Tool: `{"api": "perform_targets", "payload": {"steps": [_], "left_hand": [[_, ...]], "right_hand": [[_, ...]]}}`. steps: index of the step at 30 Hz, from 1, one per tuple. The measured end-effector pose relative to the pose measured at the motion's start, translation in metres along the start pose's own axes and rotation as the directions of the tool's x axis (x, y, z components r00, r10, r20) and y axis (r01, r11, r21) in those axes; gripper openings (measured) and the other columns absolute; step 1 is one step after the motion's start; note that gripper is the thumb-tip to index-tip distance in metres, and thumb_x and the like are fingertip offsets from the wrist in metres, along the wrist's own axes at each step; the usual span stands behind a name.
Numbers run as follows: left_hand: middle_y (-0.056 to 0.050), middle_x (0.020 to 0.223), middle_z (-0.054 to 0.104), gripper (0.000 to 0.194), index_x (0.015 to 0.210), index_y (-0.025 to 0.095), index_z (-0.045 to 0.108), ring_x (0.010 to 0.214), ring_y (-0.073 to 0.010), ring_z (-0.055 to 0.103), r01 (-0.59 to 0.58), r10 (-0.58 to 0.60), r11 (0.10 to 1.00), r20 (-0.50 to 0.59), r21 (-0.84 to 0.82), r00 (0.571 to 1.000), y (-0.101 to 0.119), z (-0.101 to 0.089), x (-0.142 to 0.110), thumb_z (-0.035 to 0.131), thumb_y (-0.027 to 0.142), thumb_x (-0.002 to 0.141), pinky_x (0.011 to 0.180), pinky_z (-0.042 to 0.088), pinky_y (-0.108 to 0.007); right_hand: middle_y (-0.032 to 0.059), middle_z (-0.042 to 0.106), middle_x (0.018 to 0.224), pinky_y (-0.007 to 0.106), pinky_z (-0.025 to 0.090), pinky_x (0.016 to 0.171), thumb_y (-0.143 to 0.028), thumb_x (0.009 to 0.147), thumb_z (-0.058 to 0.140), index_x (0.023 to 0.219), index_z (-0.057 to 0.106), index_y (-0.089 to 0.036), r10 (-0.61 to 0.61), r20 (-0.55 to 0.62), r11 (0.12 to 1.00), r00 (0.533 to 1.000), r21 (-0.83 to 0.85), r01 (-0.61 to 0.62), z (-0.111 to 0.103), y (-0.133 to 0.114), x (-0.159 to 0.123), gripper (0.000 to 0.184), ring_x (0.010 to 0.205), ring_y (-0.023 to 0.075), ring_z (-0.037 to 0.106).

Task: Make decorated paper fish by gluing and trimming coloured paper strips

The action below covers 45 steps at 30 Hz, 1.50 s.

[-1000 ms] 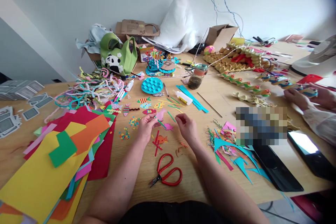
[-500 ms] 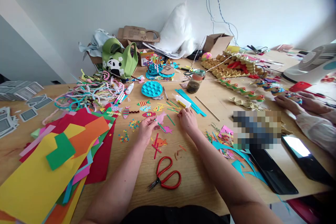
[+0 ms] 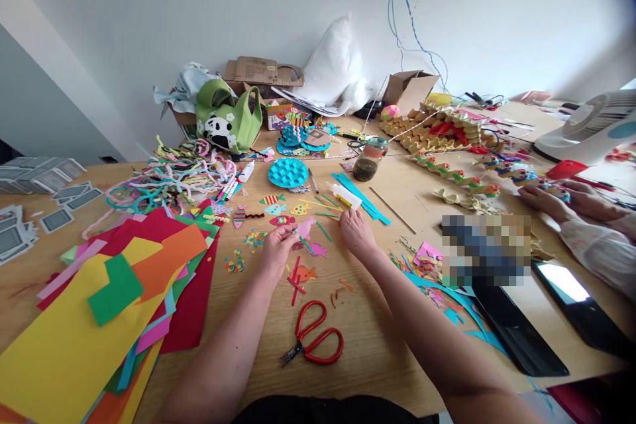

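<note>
My left hand (image 3: 278, 253) is closed in a pinch on a pink paper fish (image 3: 305, 228); a thin green strip (image 3: 306, 244) lies across it. My right hand (image 3: 356, 233) has its fingers drawn together, just in front of a white glue bottle (image 3: 346, 196) lying on its side. Narrow green and yellow paper strips (image 3: 325, 207) end at those fingertips, and what they grip is hidden. Around the left hand lie a red paper fish (image 3: 282, 220), a yellow one (image 3: 300, 209) and an orange one (image 3: 307, 273). Red-handled scissors (image 3: 318, 338) rest open nearer me.
Coloured paper sheets (image 3: 64, 338) are stacked at left, below tangled pipe cleaners (image 3: 169, 179). A blue textured disc (image 3: 287, 173) and a glass jar (image 3: 370, 160) stand behind. Paper scraps (image 3: 422, 265) and a phone (image 3: 579, 301) lie at right, near another person's hands (image 3: 551, 202).
The view has tilted slightly, so the scene sits a little lower. Both hands stay almost in place; the left still pinches the pink fish.
</note>
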<state>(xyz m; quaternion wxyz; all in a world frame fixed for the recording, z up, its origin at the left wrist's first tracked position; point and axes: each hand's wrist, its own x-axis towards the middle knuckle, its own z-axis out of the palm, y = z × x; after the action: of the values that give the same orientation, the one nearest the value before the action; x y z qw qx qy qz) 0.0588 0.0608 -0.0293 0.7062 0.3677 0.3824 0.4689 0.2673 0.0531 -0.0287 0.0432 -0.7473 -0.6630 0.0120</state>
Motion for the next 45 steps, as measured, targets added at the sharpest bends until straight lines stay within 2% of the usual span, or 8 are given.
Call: {"api": "perform_targets", "payload": {"steps": [7,11,12,15,16,18,34,45], "left_hand": [[-0.009,0.081,0.073,0.034,0.085,0.012,0.067,0.075,-0.0238,0.07,0.019,-0.019,1.0,-0.018,0.007,1.0,0.0,0.001,0.0,0.078,0.026,0.056,0.068,0.053,-0.034],[-0.009,0.081,0.073,0.035,0.086,0.012,0.068,0.075,-0.0233,0.07,0.022,-0.022,1.0,-0.013,0.01,1.0,0.0,0.001,0.0,0.078,0.026,0.056,0.07,0.054,-0.035],[-0.009,0.08,0.073,0.035,0.087,0.012,0.068,0.074,-0.0228,0.07,0.022,-0.022,1.0,-0.012,0.014,1.0,0.0,0.001,-0.001,0.078,0.026,0.056,0.071,0.054,-0.035],[-0.009,0.079,0.074,0.035,0.087,0.012,0.068,0.072,-0.0213,0.07,0.012,-0.011,0.999,-0.009,0.038,1.0,0.0,0.003,-0.002,0.078,0.026,0.057,0.071,0.055,-0.034],[-0.008,0.079,0.074,0.035,0.088,0.012,0.068,0.072,-0.0208,0.069,0.009,-0.009,0.999,-0.005,0.048,1.0,0.0,0.003,-0.003,0.078,0.027,0.058,0.07,0.055,-0.033],[-0.008,0.078,0.074,0.035,0.088,0.012,0.069,0.07,-0.0199,0.069,0.01,-0.01,0.998,0.007,0.062,1.0,0.001,0.005,-0.004,0.078,0.027,0.058,0.069,0.055,-0.033],[-0.008,0.078,0.074,0.038,0.092,0.011,0.07,0.068,-0.0193,0.069,0.024,-0.03,0.995,0.063,0.097,0.998,0.0,0.006,-0.006,0.077,0.028,0.059,0.071,0.056,-0.034],[-0.007,0.077,0.074,0.035,0.092,0.012,0.07,0.068,-0.019,0.069,0.013,-0.021,0.995,0.078,0.103,0.997,-0.003,0.005,-0.004,0.075,0.027,0.061,0.071,0.055,-0.033]], "right_hand": [[0.0153,0.063,0.087,0.029,0.038,0.072,-0.012,0.088,0.042,0.083,0.056,-0.013,0.049,0.075,0.975,0.996,0.211,-0.064,-0.01,0.004,-0.013,0.015,0.083,0.0222,0.058],[0.0051,0.061,0.071,0.025,0.038,0.059,-0.027,0.091,0.038,0.074,0.05,-0.018,0.044,0.102,0.911,0.994,0.405,-0.082,-0.02,-0.001,-0.027,0.023,0.067,0.0158,0.056],[0.0025,0.059,0.068,0.024,0.038,0.057,-0.032,0.091,0.037,0.073,0.049,-0.019,0.02,0.11,0.855,0.994,0.513,-0.074,-0.023,-0.005,-0.031,0.025,0.063,0.0142,0.055],[-0.0022,0.051,0.062,0.024,0.04,0.054,-0.048,0.086,0.043,0.071,0.046,-0.02,-0.11,0.134,0.482,0.985,0.874,-0.065,-0.03,-0.02,-0.044,0.032,0.056,0.0115,0.049],[-0.0027,0.05,0.062,0.024,0.04,0.054,-0.051,0.083,0.046,0.07,0.046,-0.02,-0.152,0.14,0.404,0.978,0.912,-0.068,-0.031,-0.026,-0.048,0.034,0.055,0.0111,0.048],[-0.0031,0.048,0.062,0.024,0.039,0.054,-0.052,0.081,0.049,0.069,0.046,-0.02,-0.198,0.148,0.346,0.969,0.936,-0.072,-0.03,-0.036,-0.052,0.035,0.055,0.0104,0.046],[-0.0043,0.045,0.056,0.022,0.029,0.048,-0.043,0.083,0.046,0.072,0.048,-0.018,-0.134,0.205,0.533,0.97,0.84,-0.104,-0.012,-0.043,-0.052,0.027,0.05,0.0092,0.038],[-0.0043,0.044,0.057,0.023,0.028,0.049,-0.045,0.083,0.046,0.072,0.05,-0.018,-0.111,0.205,0.57,0.972,0.815,-0.107,-0.005,-0.045,-0.051,0.03,0.052,0.0094,0.036]]}}
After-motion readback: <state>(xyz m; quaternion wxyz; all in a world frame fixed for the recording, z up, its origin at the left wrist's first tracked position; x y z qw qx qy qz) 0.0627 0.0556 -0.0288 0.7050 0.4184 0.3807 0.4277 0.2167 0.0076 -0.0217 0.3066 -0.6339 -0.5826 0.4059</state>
